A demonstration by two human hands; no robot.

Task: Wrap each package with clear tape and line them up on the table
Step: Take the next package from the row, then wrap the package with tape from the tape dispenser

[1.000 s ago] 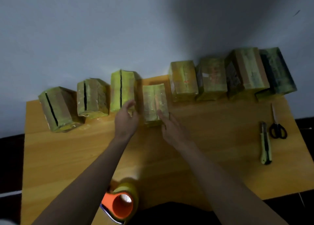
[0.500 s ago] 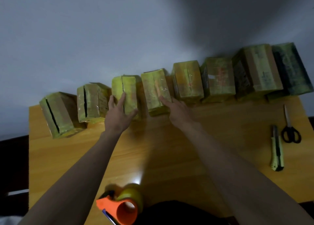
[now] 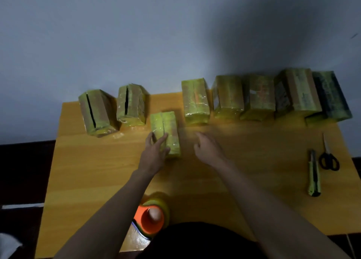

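Several tape-wrapped, yellow-green packages stand in a row along the back of the wooden table (image 3: 254, 176). Two with dark slits stand at the left (image 3: 95, 112) (image 3: 131, 105); the others run to the right from one package (image 3: 195, 100). One package (image 3: 166, 129) lies forward of the row, in the gap between them. My left hand (image 3: 154, 153) grips its near end, fingers over the top. My right hand (image 3: 208, 149) hovers just right of it, fingers loosely curled, holding nothing.
An orange tape dispenser (image 3: 151, 217) with a tape roll sits at the table's near edge, between my arms. A green utility knife (image 3: 314, 174) and black-handled scissors (image 3: 329, 157) lie at the right. A grey wall stands right behind the row.
My left hand has drawn the third package out of the row toward me. My right hand has come off the fourth package, which stays in the row, and pulled back.
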